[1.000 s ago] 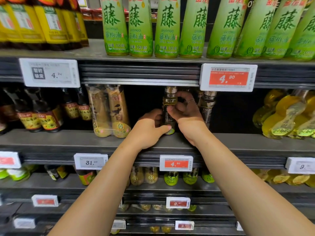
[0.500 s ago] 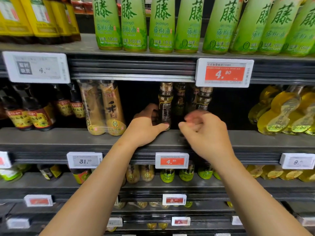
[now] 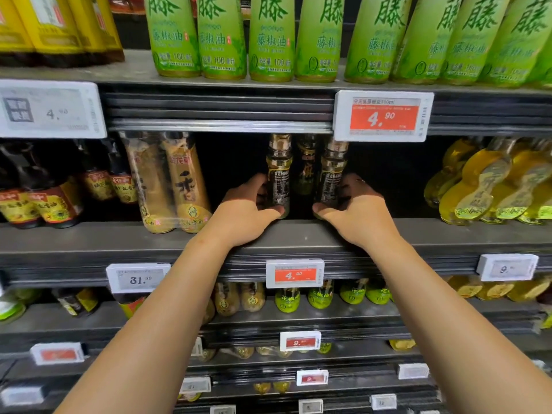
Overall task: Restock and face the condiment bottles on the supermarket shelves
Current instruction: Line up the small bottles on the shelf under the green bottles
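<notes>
Both hands are reaching onto the second shelf (image 3: 89,240) from the top, near its front edge. The left hand (image 3: 248,210) is gripping a small clear bottle (image 3: 279,174) of pale oil, fingers curled behind it and thumb lying across its base. The right hand (image 3: 355,210) is gripping a second small bottle (image 3: 331,174) the same way, thumb at its base. Both bottles are standing upright, with a darker bottle (image 3: 307,168) sitting between them, farther back. A red price tag (image 3: 383,116) is hanging on the shelf rail just above. Green-labelled bottles (image 3: 271,37) are lining the front edge of the top shelf. Twin-packed tan bottles (image 3: 167,186) are standing left of the hands, yellow oil bottles (image 3: 490,186) towards the right end.
</notes>
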Tool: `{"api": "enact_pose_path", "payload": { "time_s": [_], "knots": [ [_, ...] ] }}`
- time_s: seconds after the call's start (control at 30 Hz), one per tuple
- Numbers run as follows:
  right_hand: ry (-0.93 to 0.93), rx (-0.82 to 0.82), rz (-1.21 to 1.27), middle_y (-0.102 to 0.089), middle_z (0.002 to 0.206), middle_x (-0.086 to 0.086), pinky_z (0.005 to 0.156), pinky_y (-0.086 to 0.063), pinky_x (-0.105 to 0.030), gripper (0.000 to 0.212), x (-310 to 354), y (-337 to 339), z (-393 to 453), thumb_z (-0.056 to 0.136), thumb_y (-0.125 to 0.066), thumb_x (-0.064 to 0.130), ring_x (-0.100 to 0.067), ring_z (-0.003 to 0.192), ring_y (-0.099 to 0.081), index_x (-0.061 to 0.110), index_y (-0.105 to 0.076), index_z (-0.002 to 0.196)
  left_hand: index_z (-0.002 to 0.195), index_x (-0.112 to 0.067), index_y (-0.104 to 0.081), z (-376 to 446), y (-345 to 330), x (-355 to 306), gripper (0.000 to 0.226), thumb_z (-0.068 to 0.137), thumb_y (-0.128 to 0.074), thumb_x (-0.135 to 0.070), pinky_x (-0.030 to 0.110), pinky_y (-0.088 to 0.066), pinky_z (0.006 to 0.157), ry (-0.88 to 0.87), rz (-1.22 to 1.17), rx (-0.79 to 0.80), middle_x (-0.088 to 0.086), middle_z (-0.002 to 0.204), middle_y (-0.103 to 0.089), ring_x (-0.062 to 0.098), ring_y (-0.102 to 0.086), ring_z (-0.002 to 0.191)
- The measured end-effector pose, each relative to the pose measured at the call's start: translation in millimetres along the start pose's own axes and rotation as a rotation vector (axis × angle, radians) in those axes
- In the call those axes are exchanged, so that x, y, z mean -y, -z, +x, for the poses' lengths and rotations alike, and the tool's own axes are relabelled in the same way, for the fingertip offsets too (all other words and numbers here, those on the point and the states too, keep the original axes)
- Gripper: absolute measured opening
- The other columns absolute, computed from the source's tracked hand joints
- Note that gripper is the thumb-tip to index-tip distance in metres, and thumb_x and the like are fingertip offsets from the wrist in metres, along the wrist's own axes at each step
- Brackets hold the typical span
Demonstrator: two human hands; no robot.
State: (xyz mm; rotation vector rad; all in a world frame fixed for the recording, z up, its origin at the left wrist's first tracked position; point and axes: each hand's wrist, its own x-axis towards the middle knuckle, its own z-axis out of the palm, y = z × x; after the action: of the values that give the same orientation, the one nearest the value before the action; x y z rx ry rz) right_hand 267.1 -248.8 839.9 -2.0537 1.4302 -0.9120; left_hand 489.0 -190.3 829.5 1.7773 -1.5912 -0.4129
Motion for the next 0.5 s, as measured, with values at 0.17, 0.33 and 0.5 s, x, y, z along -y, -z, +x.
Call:
{"api": "enact_pose_path", "payload": {
  "time_s": [0.17,0.33,0.5],
  "knots": [
    [0.016,-0.031,-0.009,-0.068,0.104,0.009,0.078,-0.045,-0.023,0.048,9.6,-12.9,-1.3,0.078,-0.085,0.045,-0.013,0.094,-0.062,0.026,-0.061,0.114,0.135,-0.032,-0.051,-4.0,3.0,2.3,0.055,0.087,-0.077,-0.038,0.035,-0.051,0.099,-0.014,-0.049,-0.009,-0.009,0.125,-0.065,0.014,-0.063,0.113],
    [-0.03,-0.05,-0.018,-0.064,0.104,0.011,0.082,-0.043,-0.023,0.052,11.1,-11.9,0.4,0.078,-0.085,0.042,-0.011,0.096,-0.059,0.026,-0.061,0.122,0.133,-0.034,-0.05,-5.8,2.4,1.6,0.058,0.084,-0.077,-0.048,0.041,-0.053,0.098,-0.005,-0.037,-0.015,-0.006,0.127,-0.066,0.019,-0.064,0.113],
    [-0.044,-0.218,-0.065,-0.063,0.099,0.006,0.073,-0.043,-0.018,0.049,16.8,-7.4,-15.0,0.081,-0.083,0.039,-0.015,0.092,-0.063,0.021,-0.059,0.12,0.15,-0.038,-0.032,-4.0,0.8,3.0,0.081,0.083,-0.075,-0.054,0.03,-0.044,0.092,0.003,0.011,0.01,-0.002,0.144,-0.055,0.024,-0.056,0.125]
  ]
}}
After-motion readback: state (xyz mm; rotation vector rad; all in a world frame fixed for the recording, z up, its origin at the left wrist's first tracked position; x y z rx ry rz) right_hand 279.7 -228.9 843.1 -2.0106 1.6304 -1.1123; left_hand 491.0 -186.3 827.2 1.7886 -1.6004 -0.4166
